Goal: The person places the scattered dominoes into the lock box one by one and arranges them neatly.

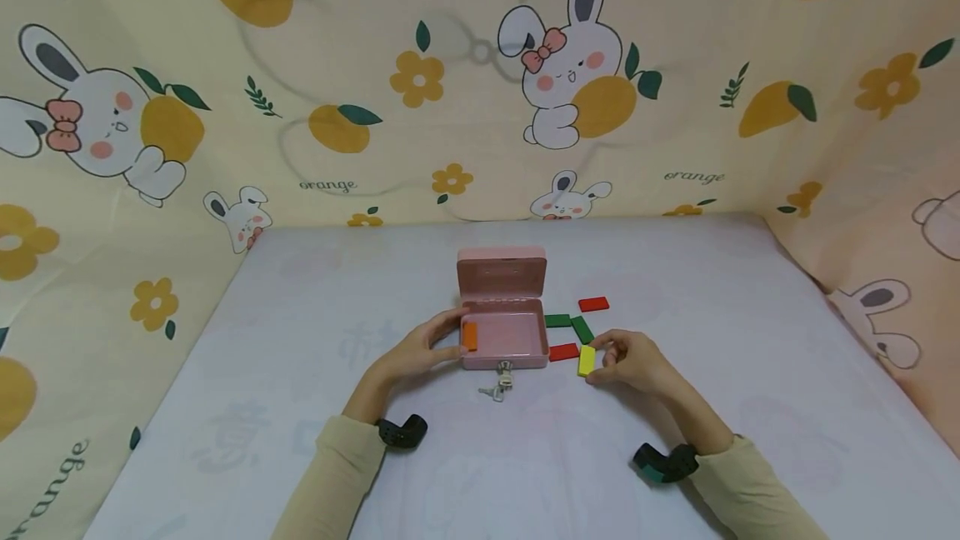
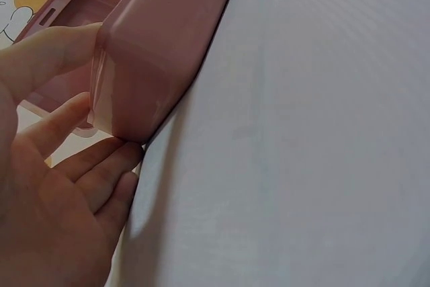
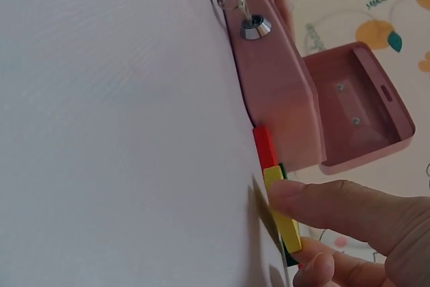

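Right of the open pink cash box (image 1: pixel 513 337), whose left side the left hand (image 1: pixel 415 353) touches with fingers spread, the right hand (image 1: pixel 637 362) pinches a yellow rectangular block (image 1: pixel 586 362), likely light, stiff and slippery, best taken by its edges.

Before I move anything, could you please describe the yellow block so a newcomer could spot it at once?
Find the open pink box on the white tabletop, then look to its right. The yellow block is there in the grip of the right hand, beside red blocks and green blocks. It is the only yellow one.
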Action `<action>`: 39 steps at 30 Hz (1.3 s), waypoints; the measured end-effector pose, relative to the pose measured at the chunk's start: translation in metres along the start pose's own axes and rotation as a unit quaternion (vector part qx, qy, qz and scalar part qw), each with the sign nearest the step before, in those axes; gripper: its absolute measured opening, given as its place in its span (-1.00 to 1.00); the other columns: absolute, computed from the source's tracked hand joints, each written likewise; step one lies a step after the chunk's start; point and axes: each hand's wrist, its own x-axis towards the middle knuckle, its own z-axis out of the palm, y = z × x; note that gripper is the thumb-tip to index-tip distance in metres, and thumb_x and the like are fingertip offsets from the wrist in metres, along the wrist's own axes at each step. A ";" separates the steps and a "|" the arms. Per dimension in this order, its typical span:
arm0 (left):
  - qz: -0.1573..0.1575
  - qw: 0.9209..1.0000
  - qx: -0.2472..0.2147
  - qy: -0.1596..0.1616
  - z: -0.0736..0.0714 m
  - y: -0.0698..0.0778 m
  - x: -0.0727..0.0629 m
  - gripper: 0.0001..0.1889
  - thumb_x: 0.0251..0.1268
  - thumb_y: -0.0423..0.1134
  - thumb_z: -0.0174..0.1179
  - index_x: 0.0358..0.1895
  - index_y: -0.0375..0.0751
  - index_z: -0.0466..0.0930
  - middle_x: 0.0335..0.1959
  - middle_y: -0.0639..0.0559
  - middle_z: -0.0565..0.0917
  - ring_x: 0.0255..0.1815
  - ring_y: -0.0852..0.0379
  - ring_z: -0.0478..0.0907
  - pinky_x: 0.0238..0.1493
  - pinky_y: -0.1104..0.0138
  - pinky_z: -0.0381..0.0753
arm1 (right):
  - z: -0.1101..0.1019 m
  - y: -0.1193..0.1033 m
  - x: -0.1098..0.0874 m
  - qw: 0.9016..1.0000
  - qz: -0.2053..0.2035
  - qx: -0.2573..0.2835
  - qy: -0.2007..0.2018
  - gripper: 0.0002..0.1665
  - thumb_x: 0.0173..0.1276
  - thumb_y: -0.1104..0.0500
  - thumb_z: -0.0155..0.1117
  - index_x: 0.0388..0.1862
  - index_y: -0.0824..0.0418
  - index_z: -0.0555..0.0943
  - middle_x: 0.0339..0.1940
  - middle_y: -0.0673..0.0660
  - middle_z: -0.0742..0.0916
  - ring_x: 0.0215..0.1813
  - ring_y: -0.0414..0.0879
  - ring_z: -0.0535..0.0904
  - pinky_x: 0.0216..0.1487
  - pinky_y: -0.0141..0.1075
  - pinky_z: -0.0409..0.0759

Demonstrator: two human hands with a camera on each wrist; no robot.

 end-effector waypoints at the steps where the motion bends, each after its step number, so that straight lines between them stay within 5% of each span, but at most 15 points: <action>1: 0.000 1.000 -0.001 0.000 0.000 0.000 0.000 -0.30 0.33 -0.29 0.18 0.49 -0.18 0.10 0.55 -0.15 0.15 0.59 -0.16 0.06 0.59 -0.05 0.04 | 0.000 -0.001 0.000 1.000 0.003 -0.001 0.000 -0.41 0.05 0.22 0.51 0.04 0.42 0.52 -0.60 -0.01 0.47 -0.47 -0.17 0.38 -0.42 -0.41 0.36; 8: 0.003 1.000 -0.008 0.001 0.000 0.002 -0.002 -0.30 0.33 -0.32 0.17 0.49 -0.20 0.09 0.55 -0.16 0.15 0.59 -0.17 0.05 0.60 -0.05 0.03 | -0.003 -0.010 0.000 1.000 0.015 -0.016 0.012 -0.40 0.06 0.23 0.50 0.08 0.38 0.52 -0.57 0.02 0.48 -0.42 -0.12 0.39 -0.43 -0.41 0.38; 21: 0.012 1.000 -0.001 -0.002 0.000 0.002 -0.002 -0.31 0.35 -0.32 0.16 0.49 -0.21 0.09 0.56 -0.16 0.13 0.59 -0.18 0.05 0.60 -0.07 0.00 | -0.012 -0.024 0.003 0.999 -0.045 -0.022 0.017 -0.43 0.06 0.24 0.51 0.04 0.41 0.54 -0.55 0.03 0.49 -0.43 -0.14 0.37 -0.48 -0.44 0.35; 39: -0.001 1.000 0.007 -0.005 -0.001 -0.001 -0.002 -0.32 0.36 -0.27 0.15 0.50 -0.12 0.09 0.57 -0.11 0.13 0.60 -0.15 0.04 0.60 -0.05 0.02 | -0.008 -0.040 0.010 0.997 -0.071 -0.016 0.014 -0.44 0.03 0.21 0.52 0.00 0.41 0.56 -0.58 0.04 0.47 -0.45 -0.14 0.36 -0.51 -0.43 0.33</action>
